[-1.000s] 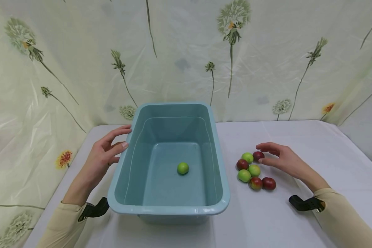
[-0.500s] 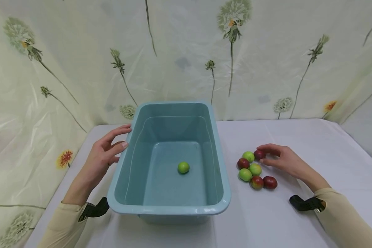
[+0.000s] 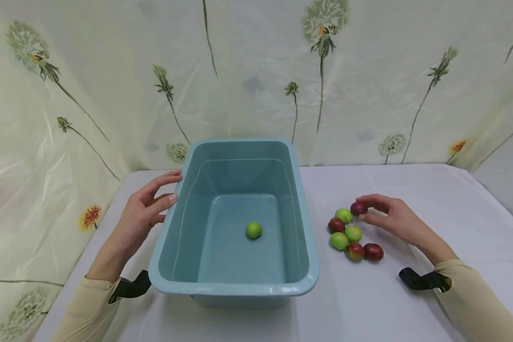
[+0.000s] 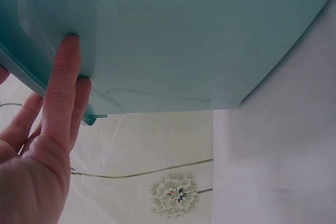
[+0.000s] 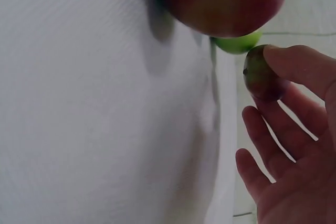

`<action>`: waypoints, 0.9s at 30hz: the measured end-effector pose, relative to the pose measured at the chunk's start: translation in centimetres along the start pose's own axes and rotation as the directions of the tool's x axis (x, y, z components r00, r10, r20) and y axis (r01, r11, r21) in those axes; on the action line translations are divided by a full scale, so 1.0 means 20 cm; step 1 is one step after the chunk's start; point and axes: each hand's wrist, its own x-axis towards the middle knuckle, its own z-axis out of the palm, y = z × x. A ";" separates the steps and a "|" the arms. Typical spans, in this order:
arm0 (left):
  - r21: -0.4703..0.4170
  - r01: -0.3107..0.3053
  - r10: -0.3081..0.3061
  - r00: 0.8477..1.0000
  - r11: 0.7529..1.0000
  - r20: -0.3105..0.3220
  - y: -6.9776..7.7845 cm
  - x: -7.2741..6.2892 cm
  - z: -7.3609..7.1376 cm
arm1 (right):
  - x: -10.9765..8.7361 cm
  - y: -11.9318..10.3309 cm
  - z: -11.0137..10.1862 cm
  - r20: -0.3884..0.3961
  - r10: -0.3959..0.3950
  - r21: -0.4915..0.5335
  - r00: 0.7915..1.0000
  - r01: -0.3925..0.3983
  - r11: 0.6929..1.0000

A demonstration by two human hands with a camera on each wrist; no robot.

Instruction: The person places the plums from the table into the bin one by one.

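Observation:
In the head view, my right hand pinches a dark red plum between thumb and fingertips; the right wrist view shows this plum apart from the white cloth. Close by lie a green round fruit, another red plum and several more red and green ones on the table. My left hand touches the left rim of a blue plastic basin. Its fingers lie fairly straight against the basin's outer wall in the left wrist view. One green fruit sits on the basin's floor.
A white cloth covers the table. Behind and to the left hangs a pale curtain printed with dandelions. Black wrist straps show at both cuffs. The basin's high rim stands between the two hands.
My right fingers have closed on the farthest red plum and raised it slightly off the cloth. The left hand stays at the basin's rim.

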 end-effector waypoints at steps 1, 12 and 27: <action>-0.001 0.001 -0.001 1.000 1.000 0.000 0.00 0.00 0.00 | 0.00 -0.01 0.00 -0.004 0.000 -0.003 1.000 0.000 1.000; -0.009 0.003 -0.003 1.000 1.000 -0.006 0.00 0.00 0.00 | 0.01 -0.07 -0.02 -0.037 0.009 0.000 0.999 -0.009 1.000; -0.014 0.001 -0.002 1.000 1.000 -0.011 0.00 0.00 0.01 | 0.01 -0.17 -0.03 -0.093 -0.005 0.002 0.996 0.005 1.000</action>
